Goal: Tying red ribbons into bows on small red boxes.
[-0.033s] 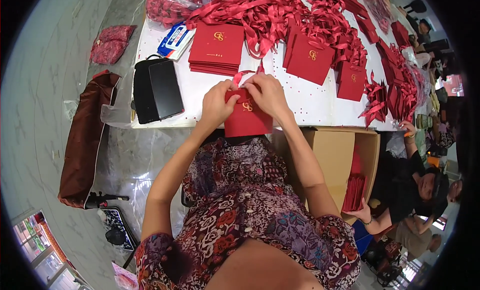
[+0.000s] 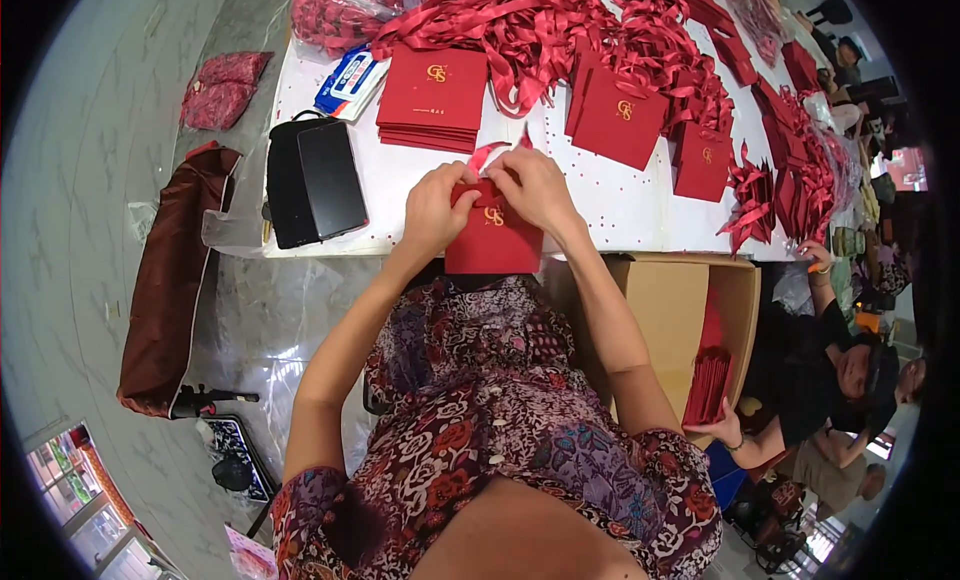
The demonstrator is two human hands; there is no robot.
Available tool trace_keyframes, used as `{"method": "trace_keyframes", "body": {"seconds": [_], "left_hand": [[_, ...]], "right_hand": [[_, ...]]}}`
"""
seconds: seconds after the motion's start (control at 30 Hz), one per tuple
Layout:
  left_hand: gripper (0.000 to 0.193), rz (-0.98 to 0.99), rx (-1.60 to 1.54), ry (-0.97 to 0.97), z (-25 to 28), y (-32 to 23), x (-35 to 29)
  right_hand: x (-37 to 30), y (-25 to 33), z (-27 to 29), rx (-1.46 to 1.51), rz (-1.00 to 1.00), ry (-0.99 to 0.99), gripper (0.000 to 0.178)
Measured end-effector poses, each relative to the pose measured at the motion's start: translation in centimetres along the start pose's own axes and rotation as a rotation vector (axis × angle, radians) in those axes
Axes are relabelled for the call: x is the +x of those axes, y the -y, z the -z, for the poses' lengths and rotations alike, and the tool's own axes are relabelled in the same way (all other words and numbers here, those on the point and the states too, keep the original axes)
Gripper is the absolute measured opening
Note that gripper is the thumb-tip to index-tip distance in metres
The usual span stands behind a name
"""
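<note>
Over the table's near edge I hold a flat red paper gift bag (image 2: pixel 494 242) with a gold emblem. My left hand (image 2: pixel 437 206) is closed on its upper left side, thumb on the front. At the top edge my right hand (image 2: pixel 532 192) pinches a red ribbon (image 2: pixel 487 159) whose loose end sticks up beyond the fingers. The fingertips partly hide where ribbon and bag meet. Just past my hands lies a neat stack of red bags (image 2: pixel 432 100). To the right, more red bags (image 2: pixel 618 118) lie fanned out, near a big heap of red ribbons (image 2: pixel 490 30).
On the table's left are a black phone (image 2: pixel 334 178) on a dark pouch and a blue-white wipes pack (image 2: pixel 352 82). A cardboard box (image 2: pixel 660 320) with red bags stands below the right edge. A co-worker's hand (image 2: pixel 722 426) touches those bags.
The bag in my hands has shifted very slightly left. The ribbon's loose end has tilted a little; both hands stay almost in place.
</note>
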State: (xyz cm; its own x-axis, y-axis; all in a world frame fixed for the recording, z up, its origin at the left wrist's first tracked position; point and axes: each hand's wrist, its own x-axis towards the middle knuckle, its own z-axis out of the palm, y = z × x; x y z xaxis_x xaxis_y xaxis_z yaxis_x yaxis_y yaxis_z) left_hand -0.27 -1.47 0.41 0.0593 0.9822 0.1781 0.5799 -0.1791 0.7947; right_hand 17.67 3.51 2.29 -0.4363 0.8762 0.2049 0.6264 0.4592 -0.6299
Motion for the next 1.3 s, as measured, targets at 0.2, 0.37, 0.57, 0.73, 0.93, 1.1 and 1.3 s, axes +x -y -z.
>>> {"method": "trace_keyframes", "body": {"seconds": [0.2,0.37,0.57,0.73,0.93,1.1,1.3], "left_hand": [[0.013,-0.252,0.047,-0.024,0.8,-0.9,-0.4],[0.014,-0.372,0.014,0.029,1.5,-1.2,-0.1],[0.015,-0.391,0.035,0.069,1.8,-1.3,-0.3],[0.013,-0.314,0.041,0.054,1.3,-1.1,0.2],[0.014,-0.194,-0.011,0.009,1.7,-0.4,0.0],[0.014,-0.254,-0.008,-0.033,1.3,-0.9,0.4],[0.014,-0.286,0.077,-0.062,1.2,-1.1,0.5]], "right_hand": [[1.8,-2.6,0.5,0.435,-0.218,0.508,0.019],[1.7,-3.7,0.0,0.675,-0.258,0.631,0.020],[1.2,-1.5,0.5,0.738,-0.496,0.525,0.023],[1.2,-3.2,-2.6,0.512,-0.507,0.263,0.032],[0.8,-0.6,-0.4,0.172,-0.459,0.139,0.034],[0.5,-0.5,-1.1,0.331,-0.393,0.176,0.035],[1.2,-2.2,-3.2,0.485,-0.359,0.178,0.031]]}}
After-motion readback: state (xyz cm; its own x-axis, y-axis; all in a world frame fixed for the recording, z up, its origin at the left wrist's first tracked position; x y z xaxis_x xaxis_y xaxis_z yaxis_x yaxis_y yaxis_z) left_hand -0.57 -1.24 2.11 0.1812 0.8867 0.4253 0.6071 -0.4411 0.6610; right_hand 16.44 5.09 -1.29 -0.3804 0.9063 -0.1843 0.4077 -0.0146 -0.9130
